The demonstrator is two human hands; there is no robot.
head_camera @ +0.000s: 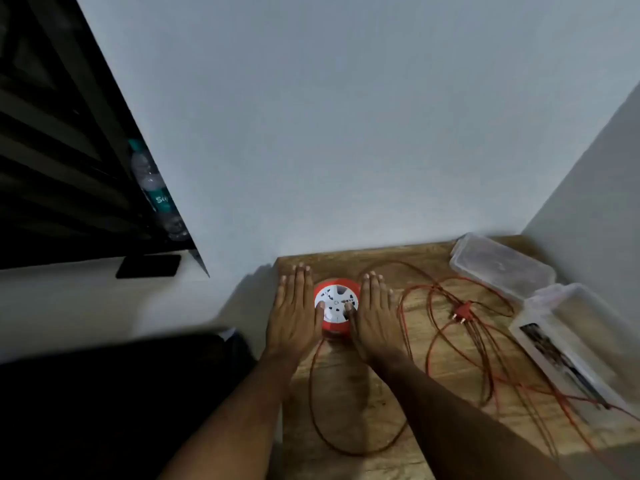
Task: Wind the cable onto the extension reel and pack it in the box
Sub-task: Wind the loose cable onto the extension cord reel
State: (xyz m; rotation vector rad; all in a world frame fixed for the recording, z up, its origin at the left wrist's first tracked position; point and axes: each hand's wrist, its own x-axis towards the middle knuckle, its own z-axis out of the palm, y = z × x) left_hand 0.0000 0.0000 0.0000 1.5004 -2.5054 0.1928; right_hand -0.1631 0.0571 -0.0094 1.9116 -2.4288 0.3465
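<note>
Left hand (294,311), right hand (372,315) flat, flanking reel (335,306).

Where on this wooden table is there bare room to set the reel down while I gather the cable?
Bare wood lies along the back edge of the wooden table, behind the round red-and-white reel and both flat hands. The right half is crowded: loose red cable, red plug, clear plastic box and its lid.
</note>
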